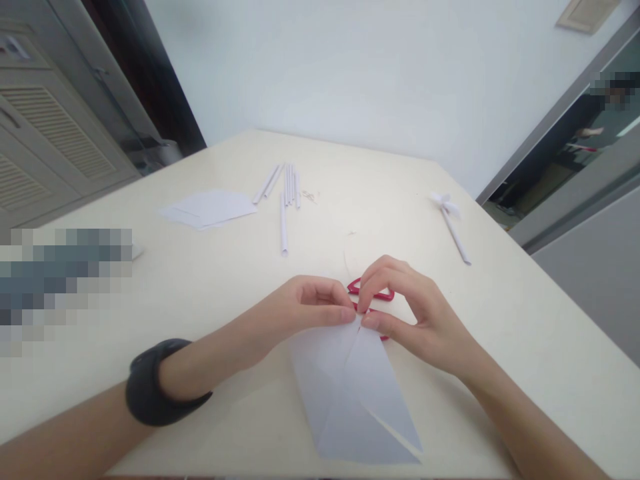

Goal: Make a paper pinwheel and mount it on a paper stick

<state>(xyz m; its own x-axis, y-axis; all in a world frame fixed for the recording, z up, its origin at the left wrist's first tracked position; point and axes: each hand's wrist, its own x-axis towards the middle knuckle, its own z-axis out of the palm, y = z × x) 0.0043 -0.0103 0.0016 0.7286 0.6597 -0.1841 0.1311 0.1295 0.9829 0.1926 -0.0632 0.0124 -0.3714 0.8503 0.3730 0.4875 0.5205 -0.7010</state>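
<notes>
A sheet of white paper (pixel 350 407) with a long cut slit at its lower right hangs or lies below my hands near the table's front edge. My left hand (pixel 320 303) pinches the paper's top edge between thumb and fingers. Close beside it, my right hand (pixel 400 300) pinches at the same top spot, its thumb against the paper; any small thing between the fingertips is too small to make out. Red-handled scissors (pixel 385 295) lie behind the fingers, partly hidden by them and the paper. A thin string (pixel 346 250) lies on the table just beyond the scissors.
Several rolled paper tubes (pixel 284 227) lie mid-table, with bits of string (pixel 309 195) by them. A stack of white paper (pixel 210 208) is to their left. A paper pinwheel (pixel 455 230) on a tube lies at right. A wall backs the table (pixel 400 193); a person shows far right.
</notes>
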